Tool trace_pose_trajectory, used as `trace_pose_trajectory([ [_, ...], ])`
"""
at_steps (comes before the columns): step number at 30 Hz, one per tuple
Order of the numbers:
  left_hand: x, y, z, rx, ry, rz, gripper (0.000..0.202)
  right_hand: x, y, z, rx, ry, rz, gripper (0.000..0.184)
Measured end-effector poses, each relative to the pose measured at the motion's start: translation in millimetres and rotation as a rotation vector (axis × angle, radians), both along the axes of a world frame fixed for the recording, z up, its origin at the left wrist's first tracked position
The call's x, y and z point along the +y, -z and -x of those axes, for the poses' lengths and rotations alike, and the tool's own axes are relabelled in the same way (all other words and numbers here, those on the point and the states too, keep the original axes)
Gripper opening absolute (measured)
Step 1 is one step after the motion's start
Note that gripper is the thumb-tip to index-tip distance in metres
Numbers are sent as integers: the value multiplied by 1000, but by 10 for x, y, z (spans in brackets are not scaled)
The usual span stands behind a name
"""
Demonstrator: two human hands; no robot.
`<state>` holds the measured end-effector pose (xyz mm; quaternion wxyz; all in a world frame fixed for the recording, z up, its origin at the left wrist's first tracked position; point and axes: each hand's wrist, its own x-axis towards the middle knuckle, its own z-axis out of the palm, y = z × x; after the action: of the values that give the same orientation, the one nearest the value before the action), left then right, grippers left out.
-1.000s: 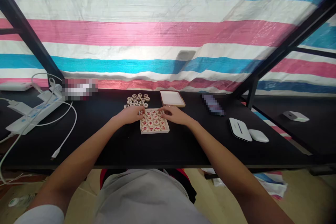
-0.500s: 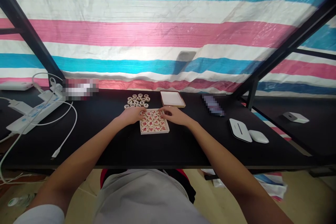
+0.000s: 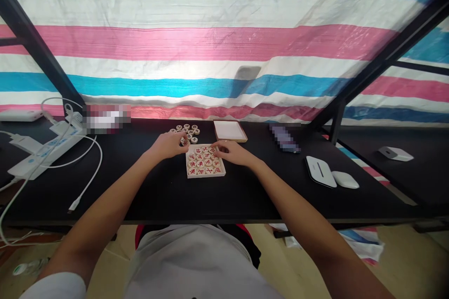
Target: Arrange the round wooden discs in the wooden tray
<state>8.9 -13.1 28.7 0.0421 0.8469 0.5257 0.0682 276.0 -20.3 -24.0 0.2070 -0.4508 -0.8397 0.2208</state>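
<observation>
A shallow white box (image 3: 206, 175) stands in front of me with rows of round Chinese chess pieces (image 3: 208, 162) marked in red. My left hand (image 3: 167, 145) is just past its upper left corner, thumb and fingertips closed on a piece (image 3: 184, 141) that they partly cover. The box's upper left spot shows bare. At the upper right corner my right hand (image 3: 232, 152) curls its thumb and index finger around a red-marked piece, still inside the box. Behind the left hand, loose pieces with dark marks (image 3: 186, 128) lie on the black table, some hidden by that hand.
An open box lid (image 3: 229, 131) lies behind the right hand. To the right are a phone (image 3: 285, 139), a white flat device (image 3: 320, 171) and a white rounded case (image 3: 345, 179). A power strip (image 3: 49, 149) with white cables (image 3: 100, 159) occupies the left.
My left hand has moved left and back from the box's upper left corner, taking the corner piece out. My right hand has stayed at the upper right corner.
</observation>
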Motion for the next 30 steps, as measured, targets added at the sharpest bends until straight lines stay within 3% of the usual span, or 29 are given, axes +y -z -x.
trace_pose_trajectory([
  [4, 40, -65, 126, 54, -44, 41, 32, -9, -14, 6, 0, -1, 12, 33],
  [8, 77, 15, 158, 166, -1, 158, 31, -10, -23, 14, -3, 6, 15, 34],
  [14, 65, 69, 91, 212, 23, 136, 39, -6, -19, 16, 2, 5, 9, 34],
  [22, 59, 93, 83, 173, 74, 48, 34, -7, -18, 13, 4, 1, 19, 35],
  [25, 28, 122, 28, 76, 137, -43, 31, -9, -25, 18, 3, 3, 20, 35],
  [30, -45, 197, -78, -1, 407, -126, 32, -9, -25, 25, -7, 20, 26, 35],
])
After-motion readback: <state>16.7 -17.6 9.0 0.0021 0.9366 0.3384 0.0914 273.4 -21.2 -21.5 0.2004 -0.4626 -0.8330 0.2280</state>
